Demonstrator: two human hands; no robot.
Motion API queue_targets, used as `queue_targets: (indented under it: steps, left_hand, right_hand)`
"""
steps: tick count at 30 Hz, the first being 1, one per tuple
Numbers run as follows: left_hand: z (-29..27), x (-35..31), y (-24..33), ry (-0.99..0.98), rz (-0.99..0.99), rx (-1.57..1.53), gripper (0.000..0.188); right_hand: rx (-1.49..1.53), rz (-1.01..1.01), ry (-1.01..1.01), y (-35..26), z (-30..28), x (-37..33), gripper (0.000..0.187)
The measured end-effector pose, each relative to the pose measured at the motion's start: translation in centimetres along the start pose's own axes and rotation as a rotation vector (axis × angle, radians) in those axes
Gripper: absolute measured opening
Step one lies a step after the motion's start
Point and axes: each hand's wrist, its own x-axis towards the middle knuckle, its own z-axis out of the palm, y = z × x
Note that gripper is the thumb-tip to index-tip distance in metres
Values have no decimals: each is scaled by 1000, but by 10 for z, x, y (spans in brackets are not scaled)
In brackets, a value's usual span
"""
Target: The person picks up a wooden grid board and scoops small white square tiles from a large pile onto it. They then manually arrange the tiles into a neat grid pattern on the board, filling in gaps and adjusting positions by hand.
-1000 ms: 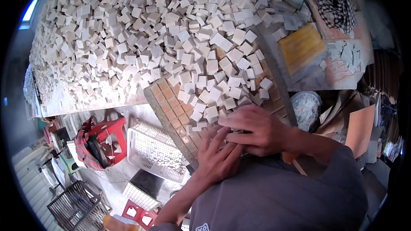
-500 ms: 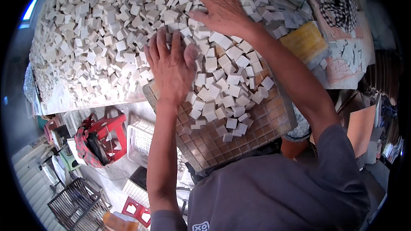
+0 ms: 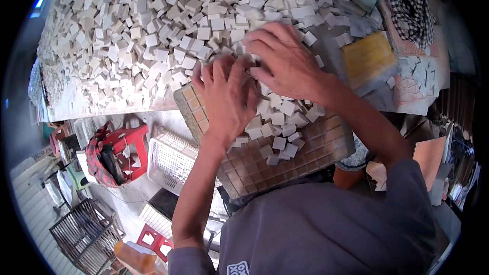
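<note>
My left hand (image 3: 228, 97) is over the far left part of a gridded board (image 3: 244, 173) with square brown cells and a grey rim. Its fingers are bent and apart, the tips on small whitish square tiles (image 3: 288, 108) heaped on the board. Close beside it, my right hand (image 3: 288, 63) reaches over the board's far edge, fingers curved and apart, with the thumb toward the left hand. Neither hand visibly grips a tile, though the hands hide the tiles under them. Several tiles lie loose and tilted across the board's middle.
Beyond the board, a big pile of loose tiles (image 3: 127, 30) covers the table. A yellow block (image 3: 369, 58) and a checked cloth (image 3: 407, 5) lie at the right. Below left stand a white basket (image 3: 173, 160), a red stool (image 3: 135, 147) and a slatted crate (image 3: 86, 234).
Both hands have moved nearer, from the pile onto the board's far part, and closer together. Loose tiles there have shifted, and cells at the board's far left corner now show.
</note>
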Motion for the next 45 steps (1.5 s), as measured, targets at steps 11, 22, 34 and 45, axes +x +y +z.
queue_targets:
  steps: [11,22,34,45]
  left_hand:
    - [-2,-98,67,-74,49,-310,55]
    - [-19,26,-18,144,-21,127,61]
    - [27,86,-35,47,58,188,50]
    - [34,99,-28,176,9,80,40]
  right_hand:
    - [169,-40,-186,-61,-43,-87,17]
    - [-13,100,170,69,-26,27,44]
    - [-200,280,-45,53,21,43,58]
    - [-43,305,-61,53,22,70,48]
